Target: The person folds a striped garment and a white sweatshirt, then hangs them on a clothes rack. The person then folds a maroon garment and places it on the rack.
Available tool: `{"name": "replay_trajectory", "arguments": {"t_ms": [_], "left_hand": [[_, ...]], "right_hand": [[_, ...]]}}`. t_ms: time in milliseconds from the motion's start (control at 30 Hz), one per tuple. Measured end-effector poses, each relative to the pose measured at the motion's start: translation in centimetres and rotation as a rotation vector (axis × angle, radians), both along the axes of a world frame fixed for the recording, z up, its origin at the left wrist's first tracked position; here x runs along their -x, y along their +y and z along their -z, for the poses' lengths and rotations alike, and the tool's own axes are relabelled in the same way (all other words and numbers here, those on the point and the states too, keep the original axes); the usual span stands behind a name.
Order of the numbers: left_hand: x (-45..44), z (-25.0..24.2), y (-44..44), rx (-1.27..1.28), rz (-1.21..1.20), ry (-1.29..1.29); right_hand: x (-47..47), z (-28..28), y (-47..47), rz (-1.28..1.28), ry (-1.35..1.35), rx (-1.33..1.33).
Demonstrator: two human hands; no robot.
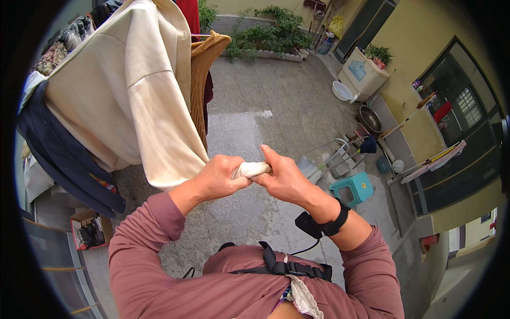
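Note:
A short twisted length of off-white cloth (pixel 251 170) runs between my two hands over the paved yard. My left hand (pixel 219 175) grips one end in its curled fingers. At the other end, my right hand (pixel 286 174) holds on with its thumb raised. Close beside my left wrist hangs a large cream garment (pixel 159 99) with a long sleeve. Whether the twisted cloth belongs to that garment cannot be seen, since my left hand and forearm cover the place. A mustard knitted garment (pixel 201 79) hangs just behind it.
Dark blue clothing (pixel 67 155) hangs at the left, above a cardboard box (pixel 91 229) of dark items. To the right stand a teal plastic stool (pixel 351 188) and a metal-framed chair (pixel 338 159). Farther off are a white basin (pixel 342 91), a metal basin (pixel 370 119) and leafy plants (pixel 271 32).

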State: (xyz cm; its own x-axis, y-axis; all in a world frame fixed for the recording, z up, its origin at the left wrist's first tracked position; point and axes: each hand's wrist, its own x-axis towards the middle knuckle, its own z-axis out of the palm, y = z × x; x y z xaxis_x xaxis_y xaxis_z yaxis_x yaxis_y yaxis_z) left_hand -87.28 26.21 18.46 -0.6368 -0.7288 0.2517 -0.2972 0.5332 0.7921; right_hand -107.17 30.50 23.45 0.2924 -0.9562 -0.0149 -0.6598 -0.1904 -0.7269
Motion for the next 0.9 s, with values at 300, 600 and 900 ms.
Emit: {"name": "replay_trajectory", "arguments": {"t_ms": [300,600,900], "left_hand": [[-2.1,-3.9,-2.0,-0.953,0.327,0.443],[-4.0,-5.4,-2.0,-1.246,0.674,0.567],[-3.4,-5.7,-1.6,-1.099,0.450,0.312]], "right_hand": [[-3.4,-2.1,1.3,-0.293,0.587,1.143],[-3.2,-2.9,-2.1,-0.392,0.581,1.275],[-3.0,-2.4,-3.5,-0.419,0.727,1.298]]}}
